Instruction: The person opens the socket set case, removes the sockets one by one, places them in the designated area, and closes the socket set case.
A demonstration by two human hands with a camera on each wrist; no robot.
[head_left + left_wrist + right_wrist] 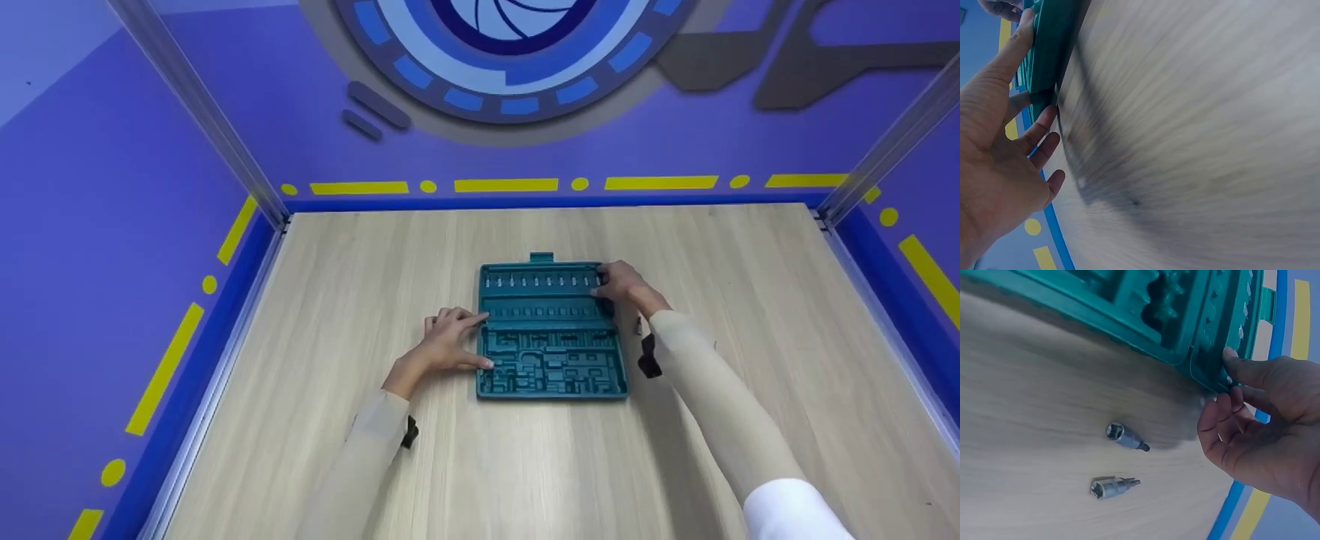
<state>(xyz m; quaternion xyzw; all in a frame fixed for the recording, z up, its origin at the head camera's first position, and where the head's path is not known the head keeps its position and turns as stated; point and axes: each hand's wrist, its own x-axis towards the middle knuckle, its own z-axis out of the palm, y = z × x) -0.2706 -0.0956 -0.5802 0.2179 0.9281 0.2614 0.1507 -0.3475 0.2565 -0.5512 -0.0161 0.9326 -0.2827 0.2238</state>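
Note:
A green socket-set case [546, 304] lies unfolded flat on the table, its moulded slots facing up. Along its far compartment stands a row of small silver bits [549, 280]; the near half shows bare moulded recesses. My left hand [446, 341] touches the case's left side with outstretched thumb and forefinger, the other fingers loose. At the far right corner, my right hand [626, 283] pinches the case edge, thumb on top and fingers curled at the side. Two silver bit sockets, one [1126, 436] closer to the case and another [1113, 487] farther off, lie beside it.
A wooden table [360, 300] spreads around the case. Blue-purple panels [247, 97] with yellow dashes stand at its back and sides, joined by metal posts [202, 105]. The case's latch tab [541, 256] juts out at the far edge.

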